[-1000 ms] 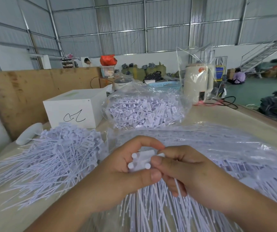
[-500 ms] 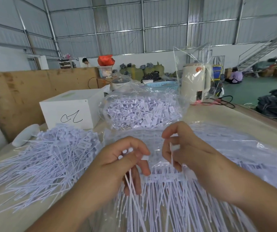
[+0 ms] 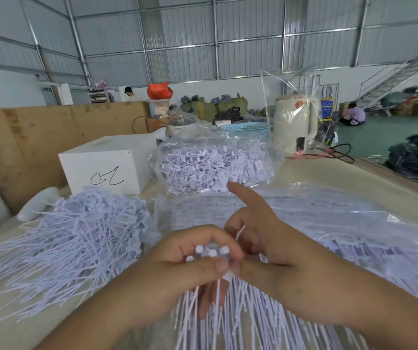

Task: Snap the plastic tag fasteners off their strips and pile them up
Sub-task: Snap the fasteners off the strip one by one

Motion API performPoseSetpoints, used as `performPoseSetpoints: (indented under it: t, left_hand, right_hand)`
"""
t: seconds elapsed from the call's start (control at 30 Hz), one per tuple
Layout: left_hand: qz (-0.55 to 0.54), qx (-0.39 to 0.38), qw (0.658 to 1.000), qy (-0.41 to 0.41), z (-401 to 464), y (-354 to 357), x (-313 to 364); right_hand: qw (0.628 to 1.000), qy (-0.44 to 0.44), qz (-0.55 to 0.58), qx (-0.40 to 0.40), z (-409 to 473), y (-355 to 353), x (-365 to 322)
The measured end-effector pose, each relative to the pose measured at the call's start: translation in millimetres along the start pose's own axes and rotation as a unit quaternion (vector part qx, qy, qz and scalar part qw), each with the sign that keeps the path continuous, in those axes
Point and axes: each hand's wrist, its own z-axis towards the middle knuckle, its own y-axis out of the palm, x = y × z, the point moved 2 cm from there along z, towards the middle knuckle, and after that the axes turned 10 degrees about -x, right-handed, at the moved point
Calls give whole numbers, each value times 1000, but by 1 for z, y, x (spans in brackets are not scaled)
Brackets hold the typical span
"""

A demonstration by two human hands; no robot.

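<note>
Hands rejoined, left hand (image 3: 177, 269) gripping fasteners (image 3: 211, 252), right hand (image 3: 258, 238) touching

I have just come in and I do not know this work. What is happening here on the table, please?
A person is separating plastic tag fasteners by hand. The left hand grips a small bunch of fasteners by their heads, tails hanging down. The right hand is close against it, index finger pointing up; what it holds is hidden. A loose pile of fasteners lies to the left, and a clear bag of fasteners stands behind, beside a white box.
</note>
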Motion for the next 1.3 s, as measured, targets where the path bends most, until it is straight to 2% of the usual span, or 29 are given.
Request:
performPoseSetpoints:
  t: [0.1,0.2,0.3,0.37,0.5,0.63,0.7,0.73,0.8,0.87,0.9,1.0,1.07,1.2,1.3]
  left_hand:
    - [50,67,996,3,-1,-5,-1]
    - [42,84,996,-3,-2,-7,0]
    - [22,68,997,-6,-3,-4,1]
    - [36,100,994,4,-2,-3,1]
    - [27,227,972,46,4,-1,-2]
    - [81,302,948,68,6,5,-3]
    - [73,319,943,62,5,6,-4]
    - [56,309,948,58,6,7,-3]
    - [34,268,961,51,6,7,0]
    - [23,221,974,42,4,7,2]
    - [27,189,981,35,2,7,3]
    - [56,74,996,-3,0,11,4]
    - [63,25,997,-26,-1,10,4]
    - [29,-22,999,-38,-2,3,3]
    - [14,-12,1000,-18,-1,1,4]
  right_hand:
    - [991,59,-119,4,-1,-9,-6]
    - [990,103,-93,-9,-3,-15,-5]
    - [995,87,-46,14,-2,-17,-4]
    - [996,74,-35,32,-1,-13,-7]
    - [985,78,-45,147,4,-2,-14]
    - [957,64,-101,264,4,3,-22]
    - [950,44,-103,292,4,-2,-20]
    - [958,31,-77,274,4,-5,-17]
    - [985,11,14,173,2,-4,-12]
    - [994,5,82,71,1,-1,-10]
    - [994,5,94,52,0,0,-9]
    - [994,8,106,38,2,1,-5]
    - [996,7,93,15,2,2,-6]
    - [998,15,56,-6,2,2,-7]
    - [1000,24,-11,-11,-1,-3,-9]
